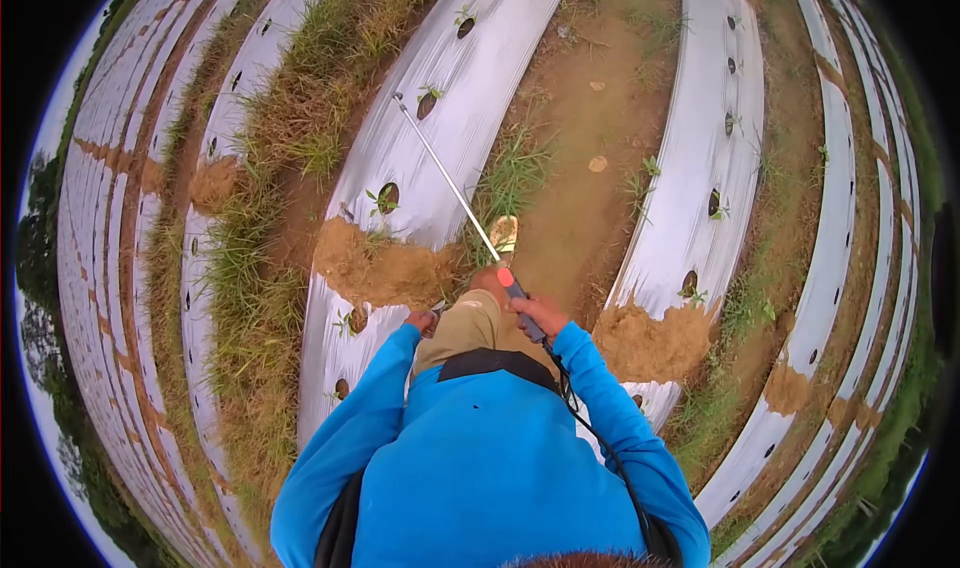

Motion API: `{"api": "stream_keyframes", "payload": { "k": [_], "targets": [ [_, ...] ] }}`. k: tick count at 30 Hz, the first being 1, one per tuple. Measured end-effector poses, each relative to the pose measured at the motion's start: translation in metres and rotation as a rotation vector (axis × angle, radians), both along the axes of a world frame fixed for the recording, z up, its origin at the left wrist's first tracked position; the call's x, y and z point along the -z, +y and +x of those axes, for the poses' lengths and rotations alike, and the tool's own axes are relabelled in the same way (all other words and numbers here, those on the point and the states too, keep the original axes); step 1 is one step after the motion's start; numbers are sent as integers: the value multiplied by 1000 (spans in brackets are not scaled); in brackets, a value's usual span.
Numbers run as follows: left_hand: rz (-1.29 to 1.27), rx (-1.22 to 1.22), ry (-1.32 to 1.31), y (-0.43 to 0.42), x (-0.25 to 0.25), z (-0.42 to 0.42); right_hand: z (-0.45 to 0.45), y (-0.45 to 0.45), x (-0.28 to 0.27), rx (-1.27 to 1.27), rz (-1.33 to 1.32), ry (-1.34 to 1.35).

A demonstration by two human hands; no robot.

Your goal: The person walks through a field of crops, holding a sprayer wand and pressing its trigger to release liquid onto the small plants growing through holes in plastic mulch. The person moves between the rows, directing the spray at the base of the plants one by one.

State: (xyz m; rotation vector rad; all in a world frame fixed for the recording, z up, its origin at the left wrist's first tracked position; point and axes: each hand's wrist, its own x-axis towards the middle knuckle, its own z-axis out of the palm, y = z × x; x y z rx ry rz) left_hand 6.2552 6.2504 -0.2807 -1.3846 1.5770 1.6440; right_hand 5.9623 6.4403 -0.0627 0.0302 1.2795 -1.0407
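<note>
My right hand is wrapped round the grey handle of a sprayer wand, which has a red part near its top. The wand's thin metal tube reaches forward and left over a plastic-covered bed. Its nozzle end is close to a planting hole with a small green seedling. A black hose runs from the handle back along my right arm. My left hand is closed beside my left thigh; what it grips, if anything, I cannot make out. Another seedling stands in a nearer hole.
Brown soil is heaped across the left bed and the right bed. A bare dirt path runs between them, with my shoe at its left edge. Grass grows left, and more covered rows extend both ways.
</note>
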Motion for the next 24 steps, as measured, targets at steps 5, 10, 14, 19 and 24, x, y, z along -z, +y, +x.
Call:
{"api": "stream_keyframes", "payload": {
  "k": [5, 10, 14, 19, 24],
  "targets": [
    [-27, 136, 258, -93, 84, -145, -138, -76, -48, -64, 70, 50],
    [38, -82, 129, -197, -87, -367, -252, -131, -74, -97, 58, 58],
    [-77, -31, 149, -250, -85, -465, -344, -163, -55, -10, -2, -45],
    [9, -133, -191, -274, -50, -552, -490, -204, -24, -58, -25, 50],
    [7, -199, -249, -239, -66, -600, -651, -242, -15, -134, -30, 160]
  ]
}}
